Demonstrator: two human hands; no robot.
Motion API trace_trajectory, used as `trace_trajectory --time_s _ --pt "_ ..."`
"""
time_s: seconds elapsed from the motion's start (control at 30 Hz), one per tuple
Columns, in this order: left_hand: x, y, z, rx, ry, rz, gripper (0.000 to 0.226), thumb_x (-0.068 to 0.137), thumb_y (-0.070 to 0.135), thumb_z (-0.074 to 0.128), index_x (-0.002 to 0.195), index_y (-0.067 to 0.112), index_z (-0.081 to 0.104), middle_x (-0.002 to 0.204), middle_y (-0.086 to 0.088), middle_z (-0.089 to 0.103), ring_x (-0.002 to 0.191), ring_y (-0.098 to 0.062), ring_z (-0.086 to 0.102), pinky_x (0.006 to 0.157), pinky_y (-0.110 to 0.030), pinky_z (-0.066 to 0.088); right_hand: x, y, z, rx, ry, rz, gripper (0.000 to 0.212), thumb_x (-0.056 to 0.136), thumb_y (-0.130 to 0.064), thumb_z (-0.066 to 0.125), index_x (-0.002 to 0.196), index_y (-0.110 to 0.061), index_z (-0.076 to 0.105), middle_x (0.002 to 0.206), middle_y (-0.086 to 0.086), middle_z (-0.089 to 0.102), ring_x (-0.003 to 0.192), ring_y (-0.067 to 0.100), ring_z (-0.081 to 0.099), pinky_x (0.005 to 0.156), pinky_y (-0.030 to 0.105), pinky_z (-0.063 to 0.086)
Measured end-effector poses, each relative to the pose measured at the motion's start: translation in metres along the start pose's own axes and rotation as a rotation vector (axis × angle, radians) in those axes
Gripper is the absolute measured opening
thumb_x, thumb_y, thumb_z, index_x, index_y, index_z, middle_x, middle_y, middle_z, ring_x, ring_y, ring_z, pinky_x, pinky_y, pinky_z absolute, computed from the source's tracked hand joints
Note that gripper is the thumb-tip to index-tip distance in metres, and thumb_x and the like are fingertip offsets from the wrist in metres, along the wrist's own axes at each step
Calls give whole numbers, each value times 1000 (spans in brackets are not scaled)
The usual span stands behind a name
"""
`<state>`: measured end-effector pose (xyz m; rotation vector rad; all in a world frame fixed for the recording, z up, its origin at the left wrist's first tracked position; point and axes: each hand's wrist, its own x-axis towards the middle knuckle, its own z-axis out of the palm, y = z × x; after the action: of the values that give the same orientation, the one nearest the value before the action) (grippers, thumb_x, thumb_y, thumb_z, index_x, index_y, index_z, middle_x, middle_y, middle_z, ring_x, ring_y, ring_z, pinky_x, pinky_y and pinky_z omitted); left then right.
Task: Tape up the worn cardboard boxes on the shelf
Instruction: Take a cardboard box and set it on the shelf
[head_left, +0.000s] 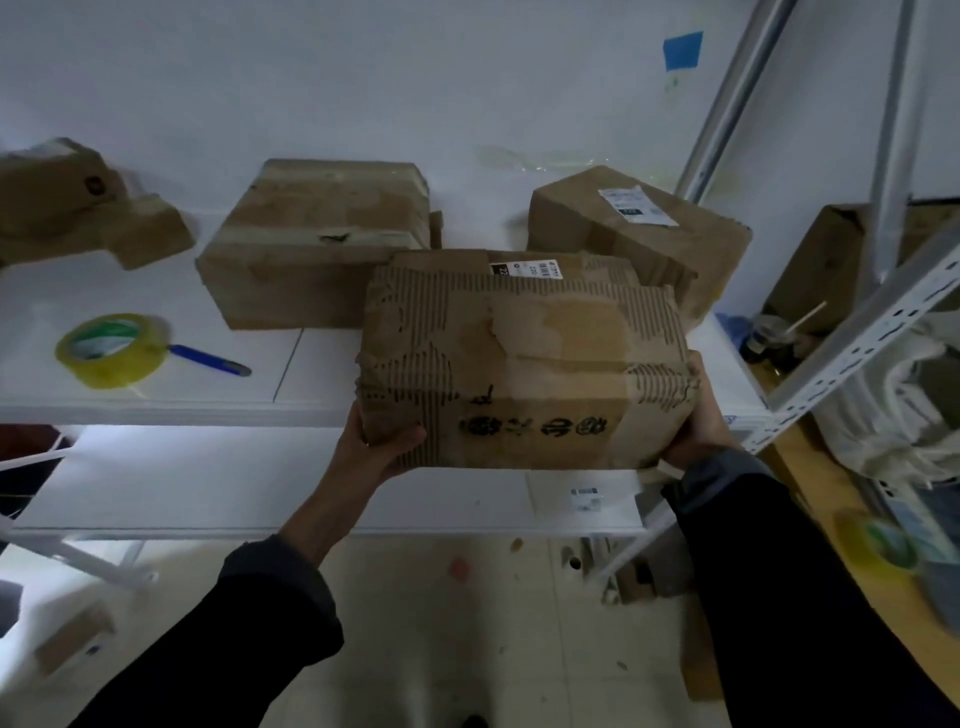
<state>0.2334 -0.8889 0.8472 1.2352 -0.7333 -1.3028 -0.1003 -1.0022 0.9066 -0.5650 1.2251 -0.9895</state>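
The worn box shows peeled paper, exposed corrugation, old tape.

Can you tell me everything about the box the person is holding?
The held box is brown cardboard and badly worn: its outer paper is peeled off in patches, so the ribbed layer shows. Smooth tape strips cross it, a white label sits at its far top edge, and dark printed characters run along its near side. It is closed, level, and held at the front edge of the shelf. The left hand and right hand grip its two lower ends.
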Motion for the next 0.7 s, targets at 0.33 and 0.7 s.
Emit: trace_trajectory --time_s 0.33,0.7 --pt "28 17 43 351 102 124 62 70 28 90 121 32 55 106 20 64 97 4 61 70 -10 54 9 -32 -8 -2 102 -9 51 88 -68 40 95 -25 65 96 6 67 91 26 57 75 34 45" --pt "32 -2 74 546 43 201 55 66 26 94 103 37 55 97 28 61 84 18 59 65 -1 46 17 -30 -44 86 296 -9 49 88 -70 39 88 -26 60 95 1 57 87 22 50 66 34 38"
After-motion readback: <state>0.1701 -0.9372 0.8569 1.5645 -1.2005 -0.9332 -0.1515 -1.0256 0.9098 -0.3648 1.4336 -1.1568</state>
